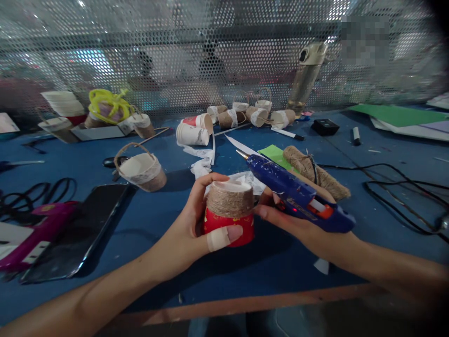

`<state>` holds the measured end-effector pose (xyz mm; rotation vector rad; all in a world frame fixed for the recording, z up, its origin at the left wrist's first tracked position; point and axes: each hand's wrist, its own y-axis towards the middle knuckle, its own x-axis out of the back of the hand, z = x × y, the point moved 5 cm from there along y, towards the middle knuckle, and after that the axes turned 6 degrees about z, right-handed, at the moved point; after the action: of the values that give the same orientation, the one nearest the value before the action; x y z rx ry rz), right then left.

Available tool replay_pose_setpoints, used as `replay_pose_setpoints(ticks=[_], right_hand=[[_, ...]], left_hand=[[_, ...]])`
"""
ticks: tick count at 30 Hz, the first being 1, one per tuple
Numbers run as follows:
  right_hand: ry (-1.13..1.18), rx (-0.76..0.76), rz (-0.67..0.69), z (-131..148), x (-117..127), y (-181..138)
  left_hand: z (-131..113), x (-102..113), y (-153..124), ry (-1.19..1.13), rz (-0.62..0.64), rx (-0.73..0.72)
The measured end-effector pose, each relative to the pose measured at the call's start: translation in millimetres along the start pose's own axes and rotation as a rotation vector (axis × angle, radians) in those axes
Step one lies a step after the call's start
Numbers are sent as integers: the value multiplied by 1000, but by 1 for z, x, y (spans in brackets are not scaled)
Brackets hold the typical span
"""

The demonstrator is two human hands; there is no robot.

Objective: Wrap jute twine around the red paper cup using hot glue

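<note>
My left hand (206,220) is closed round a red paper cup (229,227), its thumb, wrapped in a pale bandage, pressed on the near side. Jute twine (229,200) winds round the cup's upper part, below its white opening. In my right hand (298,220) is a blue hot glue gun (294,189), its metal nozzle pointing up and left, a small red light glowing on its side. The right fingertips come close to the twine at the cup's right side; whether they also pinch a strand I cannot tell. A roll of twine (315,173) lies behind the glue gun.
A twine-wrapped basket with a handle (143,171) stands left of centre. A phone (80,229) and a magenta tool (45,229) lie at left. Several small baskets, paper cups (192,133) and a bottle (307,77) line the back. Black cable (393,187) loops at right.
</note>
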<state>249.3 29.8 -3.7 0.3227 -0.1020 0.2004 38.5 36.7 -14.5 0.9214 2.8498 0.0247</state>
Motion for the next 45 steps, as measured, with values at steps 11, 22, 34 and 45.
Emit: replay_pose_setpoints(ticks=[11, 22, 34, 45], right_hand=[[-63, 33, -19, -3, 1, 2], [-51, -6, 66, 2, 0, 5], [-127, 63, 119, 1, 0, -1], [-406, 250, 91, 29, 21, -2]], left_hand=[[-6, -11, 3, -25, -152, 144], [-4, -6, 3, -43, -129, 175], [1, -6, 3, -30, -130, 178], [-1, 4, 6, -299, -25, 148]])
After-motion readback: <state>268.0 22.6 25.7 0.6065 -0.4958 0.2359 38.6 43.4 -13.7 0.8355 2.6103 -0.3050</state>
